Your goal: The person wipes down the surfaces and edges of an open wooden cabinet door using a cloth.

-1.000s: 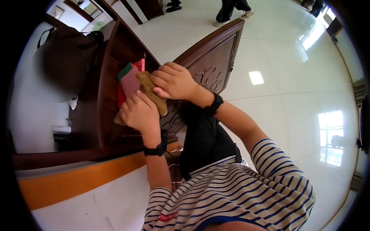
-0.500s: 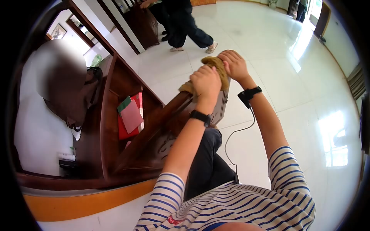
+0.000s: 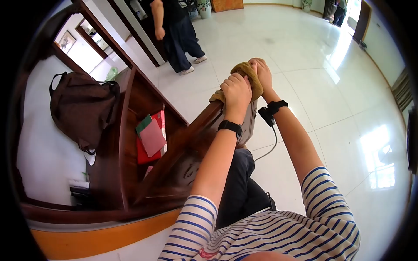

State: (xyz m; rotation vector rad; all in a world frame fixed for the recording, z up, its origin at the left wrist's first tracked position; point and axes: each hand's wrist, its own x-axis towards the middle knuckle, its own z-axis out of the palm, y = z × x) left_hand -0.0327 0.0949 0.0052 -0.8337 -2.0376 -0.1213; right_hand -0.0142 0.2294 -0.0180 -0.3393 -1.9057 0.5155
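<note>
A mustard-brown cloth (image 3: 256,90) is folded over the top end of an open dark wooden cabinet door (image 3: 203,120). My left hand (image 3: 237,92) is closed around the cloth and the door's edge. Just beyond it, my right hand (image 3: 262,74) grips the cloth at the door's outer corner, its fingers bent over the top. Each wrist wears a black band, and a cable hangs from the right one. Part of the door's edge is hidden beneath cloth and hands.
Left of the door, an open shelf holds a red book (image 3: 145,153) and a pink booklet (image 3: 153,137). A brown backpack (image 3: 85,111) rests on the cabinet top. Another person (image 3: 179,37) stands beyond the door on the shiny tiled floor (image 3: 278,39). My knee is close beneath the door.
My right hand has shifted slightly, and the cloth has bunched closer around the door's end. The other person has moved left and now stands more upright in view.
</note>
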